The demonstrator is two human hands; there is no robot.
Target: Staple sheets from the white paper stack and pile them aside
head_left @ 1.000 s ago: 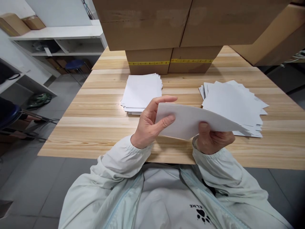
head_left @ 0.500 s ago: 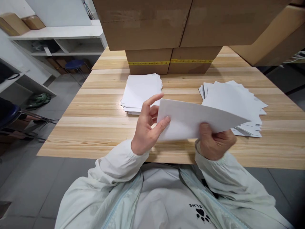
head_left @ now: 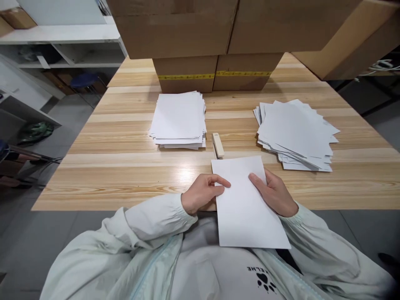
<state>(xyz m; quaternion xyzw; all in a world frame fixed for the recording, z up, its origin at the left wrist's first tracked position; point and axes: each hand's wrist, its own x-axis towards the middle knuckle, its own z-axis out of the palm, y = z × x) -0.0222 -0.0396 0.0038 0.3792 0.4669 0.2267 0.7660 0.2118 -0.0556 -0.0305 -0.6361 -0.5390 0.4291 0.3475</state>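
White paper [head_left: 246,208], a sheet or thin set of sheets, slants down over the table's near edge. My right hand [head_left: 275,191] grips its right side, thumb on top and the other fingers behind. At the left edge is my left hand [head_left: 206,191], closed on the paper with index finger and thumb on its upper face; its remaining fingers are hidden. Just beyond the paper's top edge lies a cream stapler [head_left: 217,146], touched by neither hand. A fairly neat paper stack [head_left: 178,116] is at the left, and a fanned, uneven paper pile [head_left: 296,129] at the right.
Cardboard boxes [head_left: 187,31] rise at the back of the wooden table [head_left: 103,166], the lower ones banded with yellow tape. Another large carton [head_left: 343,46] stands at the back right. Past the table's left side are white shelves [head_left: 78,35] and a blue stool [head_left: 83,80].
The paper has come down and turned from sideways to lengthwise, lower edge toward me. Both hands shifted their hold on it. The stapler, earlier hidden behind it, now shows.
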